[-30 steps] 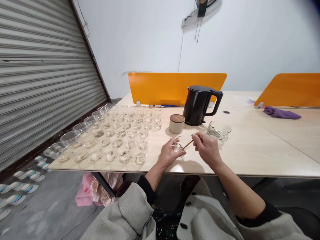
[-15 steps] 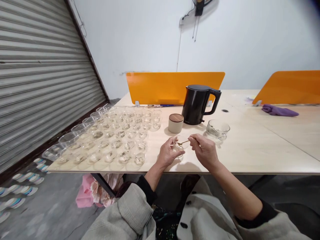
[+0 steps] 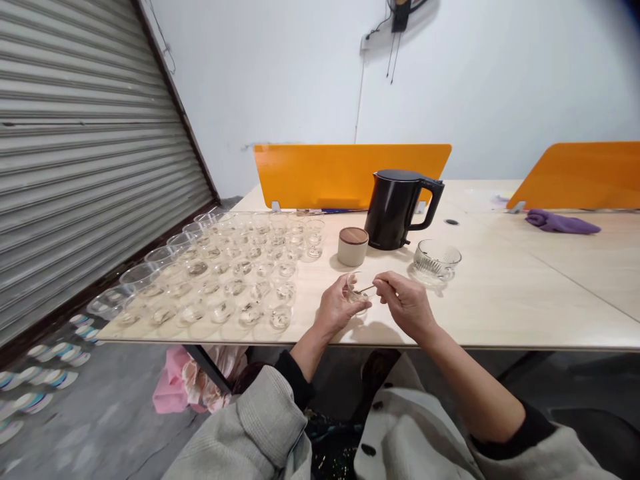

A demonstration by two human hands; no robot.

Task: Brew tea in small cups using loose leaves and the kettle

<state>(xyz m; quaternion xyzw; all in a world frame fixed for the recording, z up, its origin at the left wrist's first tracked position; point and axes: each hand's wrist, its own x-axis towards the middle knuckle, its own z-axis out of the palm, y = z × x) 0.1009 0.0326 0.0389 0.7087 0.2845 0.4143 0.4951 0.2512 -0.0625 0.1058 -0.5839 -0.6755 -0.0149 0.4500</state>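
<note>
My left hand (image 3: 340,303) grips a small clear cup (image 3: 359,307) above the table near its front edge, fingers wrapped around the side. Dark bits lie at the bottom of the cup. Pinched in my right hand (image 3: 406,301) is a thin brown stick (image 3: 367,289), its far end inside the cup; the shape of that end is too small to make out. To the left stand rows of clear cups (image 3: 243,287), most with similar dark bits at the bottom. Right of my right hand is a ribbed glass cup with a handle (image 3: 437,259).
A pale canister with a wooden lid (image 3: 353,247) stands in front of a black electric kettle (image 3: 398,210). Behind them is an orange divider (image 3: 320,177). A purple cloth (image 3: 561,222) lies at right on the table (image 3: 505,300). Stacked cups lie on the floor at left.
My right hand has shifted slightly left and down, bringing the stick further into the cup and at a flatter angle. My left hand keeps holding the cup.
</note>
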